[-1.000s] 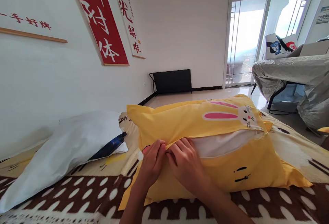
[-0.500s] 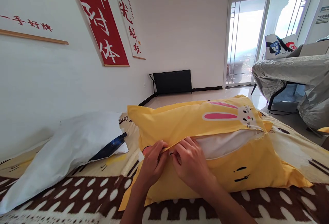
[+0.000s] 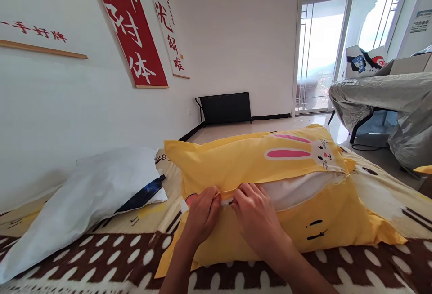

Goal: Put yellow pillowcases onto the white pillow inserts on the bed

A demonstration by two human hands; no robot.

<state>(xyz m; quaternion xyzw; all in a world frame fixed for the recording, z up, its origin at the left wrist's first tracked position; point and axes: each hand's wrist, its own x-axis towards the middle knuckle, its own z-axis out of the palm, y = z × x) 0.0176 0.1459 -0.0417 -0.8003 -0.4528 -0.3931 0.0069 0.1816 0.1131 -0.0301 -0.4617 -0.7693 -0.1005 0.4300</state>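
Note:
A yellow pillowcase (image 3: 216, 163) with a rabbit print lies in front of me, stuffed with a white pillow (image 3: 297, 190) that shows through its long opening. At the left part of this opening my left hand (image 3: 202, 213) is closed on the pillowcase's edge. Just to the right, my right hand (image 3: 254, 213) pinches a small dark zipper pull (image 3: 231, 202), mostly covered by the fingers. From the right hand to the far right end the opening gapes; between the hands the edges lie close together.
A white pillow or bag (image 3: 111, 181) with a dark blue strip lies at the left on the patterned blanket (image 3: 135, 258). Beyond are a black folded panel (image 3: 222, 107) against the wall and a covered table (image 3: 381, 89) carrying boxes, near glass doors (image 3: 320, 55).
My right hand has shifted slightly right along the opening with the zipper pull, widening the gap to my left hand. My left hand stays at the edge.

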